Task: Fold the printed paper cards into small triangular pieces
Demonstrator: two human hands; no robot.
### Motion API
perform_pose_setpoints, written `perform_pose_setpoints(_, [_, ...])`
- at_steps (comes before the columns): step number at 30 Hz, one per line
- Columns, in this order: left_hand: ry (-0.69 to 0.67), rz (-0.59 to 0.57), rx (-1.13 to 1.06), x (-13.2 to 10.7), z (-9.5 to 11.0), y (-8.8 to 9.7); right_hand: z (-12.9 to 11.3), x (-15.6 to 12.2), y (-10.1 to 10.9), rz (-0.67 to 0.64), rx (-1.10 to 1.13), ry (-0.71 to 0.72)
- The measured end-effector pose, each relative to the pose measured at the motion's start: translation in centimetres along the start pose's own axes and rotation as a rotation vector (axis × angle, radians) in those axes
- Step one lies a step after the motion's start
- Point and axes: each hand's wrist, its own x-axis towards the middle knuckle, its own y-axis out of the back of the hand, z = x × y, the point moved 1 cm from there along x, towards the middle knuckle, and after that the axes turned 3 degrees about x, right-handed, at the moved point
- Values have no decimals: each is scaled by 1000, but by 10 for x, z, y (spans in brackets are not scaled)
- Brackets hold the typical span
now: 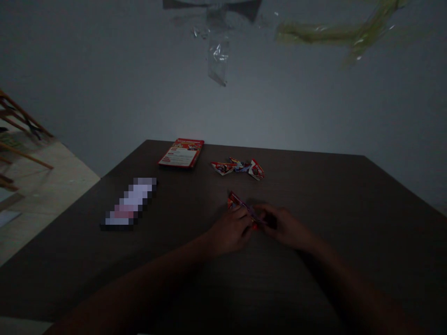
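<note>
Head view: a folded piece of printed paper (234, 199), purple with red and orange parts, is held between two bare hands just above or on a dark wood-grain table (335, 195), near the middle of its width. Whether its lower edge is rested on the tabletop cannot be told in the dim light. By the left hand (228, 232) the paper is gripped from the near side, with the fingers curled closely over it and little gap left. By the right hand (284, 225) its right end is taken at the fingertips, the thumb and fingers being bent around a small dark gap; how firmly it is pinched cannot be told. The left end of the paper is left uncovered and is pointed up and away to the left.

Beyond the hands, folded printed papers (256, 170) in red, white and blue are set down, bent into angular shapes. Farther left, near the back edge, a stack of red-and-white printed leaflets (181, 153) is laid flat. A smartphone (131, 202) is placed nearer the left edge, well apart from the left hand, its screen lit and blurred into blocks. The table is backed by a pale wall (122, 83), on which yellowish tape (321, 33) and clear tape (218, 58) are stuck.
</note>
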Motion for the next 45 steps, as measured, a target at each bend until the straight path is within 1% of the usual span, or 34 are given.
perform_pose_setpoints(2, [11,-8,-29,1,0,-1,0,-1,0,-19,11,-3])
perform_pose_setpoints(5, [36,11,-89,2,0,-3,0,0,-1,-12,-6,-35])
perform_pose_setpoints(11, [123,39,-207,2,-2,-6,-2,4,-4,59,-79,-80])
perform_pose_setpoints(15, [174,58,-301,2,-4,-6,-2,4,-8,84,-99,-100])
perform_pose_setpoints(19, [176,64,-352,1,-7,-4,-2,5,-12,130,-137,-132])
perform_pose_setpoints(26, [179,31,-403,1,-8,-2,-4,8,-17,178,-203,-171])
perform_pose_setpoints(31, [153,24,-415,2,-10,-3,-3,8,-14,139,-200,-179])
perform_pose_setpoints(38, [155,34,-408,2,-10,-4,-2,4,-9,96,-126,-142])
perform_pose_setpoints(41, [164,35,-424,2,-9,-4,-3,2,-8,102,-142,-110])
perform_pose_setpoints(45, [170,23,-424,2,-9,-4,-5,1,-10,123,-165,-138])
